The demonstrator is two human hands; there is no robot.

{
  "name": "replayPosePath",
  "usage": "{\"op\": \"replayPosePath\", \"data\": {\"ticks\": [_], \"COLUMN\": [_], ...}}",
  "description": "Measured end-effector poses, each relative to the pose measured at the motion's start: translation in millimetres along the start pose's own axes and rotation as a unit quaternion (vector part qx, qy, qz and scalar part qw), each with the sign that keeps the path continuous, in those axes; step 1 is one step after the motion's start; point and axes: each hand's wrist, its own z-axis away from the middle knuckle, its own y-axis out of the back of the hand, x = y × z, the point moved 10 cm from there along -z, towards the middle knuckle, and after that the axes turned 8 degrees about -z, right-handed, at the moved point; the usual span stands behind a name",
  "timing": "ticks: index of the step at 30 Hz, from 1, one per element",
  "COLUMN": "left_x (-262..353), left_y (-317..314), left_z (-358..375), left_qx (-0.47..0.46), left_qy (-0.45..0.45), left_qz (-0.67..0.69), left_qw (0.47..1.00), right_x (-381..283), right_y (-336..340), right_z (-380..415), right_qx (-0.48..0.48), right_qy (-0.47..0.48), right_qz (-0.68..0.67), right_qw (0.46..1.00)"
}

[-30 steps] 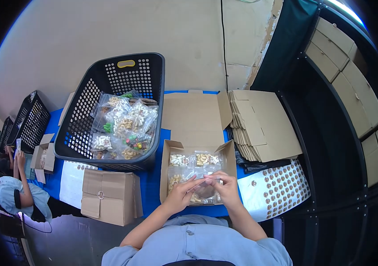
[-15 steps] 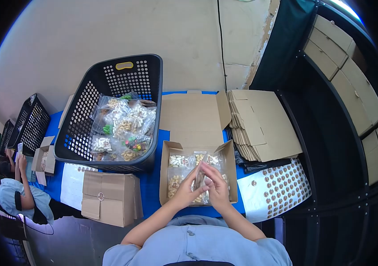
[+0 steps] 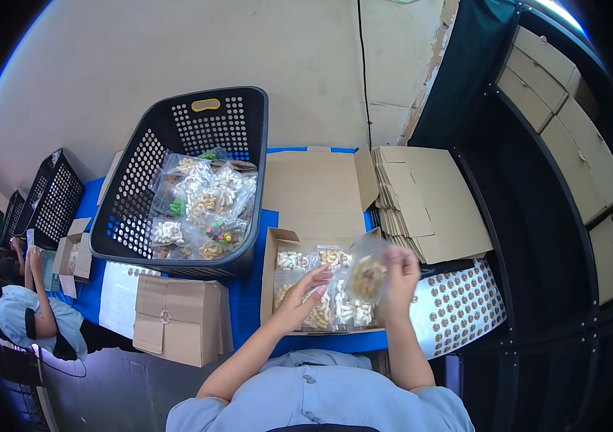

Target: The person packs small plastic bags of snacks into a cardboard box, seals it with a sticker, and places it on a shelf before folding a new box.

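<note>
An open cardboard box (image 3: pixel 269 277) stands before me with its lid folded back, holding several clear bags of white and beige pieces. My right hand (image 3: pixel 401 279) is closed on the upper right edge of a clear plastic bag (image 3: pixel 367 281) filled with beige, nut-like pieces. It hangs tilted over the box's right side, with a round brownish mark on its front. Over the box's left half is my left hand (image 3: pixel 301 299), fingers apart and nothing in it. That hand hides part of the bags beneath.
A black basket (image 3: pixel 116 216) of filled bags stands left, behind a closed cardboard box (image 3: pixel 150 306). Flattened boxes (image 3: pixel 436 201) are stacked right, near a sheet of round stickers (image 3: pixel 457 302). Boxes (image 3: pixel 580 158) fill a shelf. Another person (image 3: pixel 29 317) works far left.
My hands have parted from above the box. The right has moved right, with the bag now in clear view; the left has moved slightly left and opened.
</note>
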Motion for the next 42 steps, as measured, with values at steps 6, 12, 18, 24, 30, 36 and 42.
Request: {"op": "replayPosePath", "data": {"ticks": [6,12,18,24,30,36,42], "left_x": [-83.4,-120.6,-135.5,-163.3,-137.7,-147.0,-164.0], "left_y": [-5.2,54.5,86.9,50.5,15.7,19.2,8.2], "left_z": [0.4,-10.5,-43.7,-45.9,-50.1,-68.5,-70.0], "left_qx": [0.021,0.193,0.244,0.133,0.098,0.067,0.008], "left_qy": [0.137,0.167,0.085,0.022,-0.032,0.004,0.052], "left_qz": [0.103,0.168,0.089,-0.301,-0.407,-0.386,-0.399], "left_qw": [0.985,0.952,0.962,0.944,0.907,0.92,0.915], "right_x": [48.0,109.4,145.8,110.6,156.2,174.9,159.1], "right_y": [18.7,17.3,40.3,1.8,-26.8,-18.8,-16.4], "right_z": [-4.5,6.1,-28.2,-24.7,-25.5,-20.3,-2.7], "right_qx": [0.046,-0.096,-0.067,-0.1,-0.306,-0.353,-0.348], "right_qy": [-0.105,-0.218,-0.211,0.223,0.173,0.094,0.142], "right_qz": [-0.099,0.008,0.073,0.654,0.566,0.515,0.52], "right_qw": [0.988,0.971,0.972,0.716,0.746,0.776,0.767]}}
